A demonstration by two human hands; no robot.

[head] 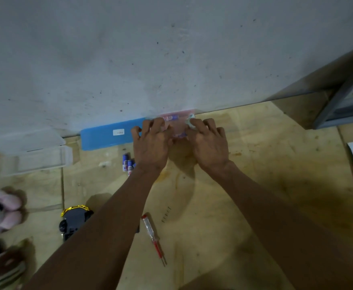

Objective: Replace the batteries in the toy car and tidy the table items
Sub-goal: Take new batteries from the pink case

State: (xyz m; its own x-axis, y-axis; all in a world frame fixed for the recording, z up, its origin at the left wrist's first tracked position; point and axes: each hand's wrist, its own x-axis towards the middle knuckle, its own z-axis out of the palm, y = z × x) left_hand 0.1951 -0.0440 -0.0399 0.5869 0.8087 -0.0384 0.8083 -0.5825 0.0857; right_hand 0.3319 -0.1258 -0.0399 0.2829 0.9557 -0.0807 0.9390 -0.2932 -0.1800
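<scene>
A pink battery pack [176, 120] at twelve o'clock by the wall is gripped by curled fingers of the left hand [150, 145] and right hand [208, 145]. Loose batteries [128, 164] are seen at ten o'clock, the toy car [75, 220] at seven.
</scene>
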